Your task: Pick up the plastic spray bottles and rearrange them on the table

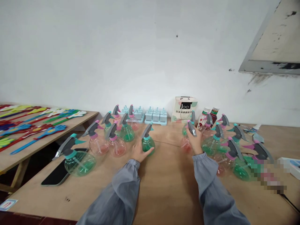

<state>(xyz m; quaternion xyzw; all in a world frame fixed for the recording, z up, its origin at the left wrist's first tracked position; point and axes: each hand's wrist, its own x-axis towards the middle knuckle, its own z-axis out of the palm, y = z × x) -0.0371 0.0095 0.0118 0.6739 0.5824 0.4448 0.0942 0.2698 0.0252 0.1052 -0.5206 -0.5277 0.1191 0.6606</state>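
Observation:
My left hand [140,150] curls around the lower left side of a green spray bottle [147,142], its thumb lying across the front. The bottle stands upright on the table with a grey trigger head and teal collar. My right hand [195,137] is closed at the grey and pink head of a pink spray bottle [185,145], and its fingers partly hide the neck. Several spray bottles cluster left of my left hand, among them a pink one [117,147] and a large green one [81,163]. More stand right of my right hand, including a green one [211,145].
Pale blue ice-pop moulds [156,117] and a printed paper bag [184,109] stand against the wall, near two drink bottles [213,115]. A black phone [56,173] lies on the wooden table [168,187]. A second table at left bears colourful hand-shaped items [50,131].

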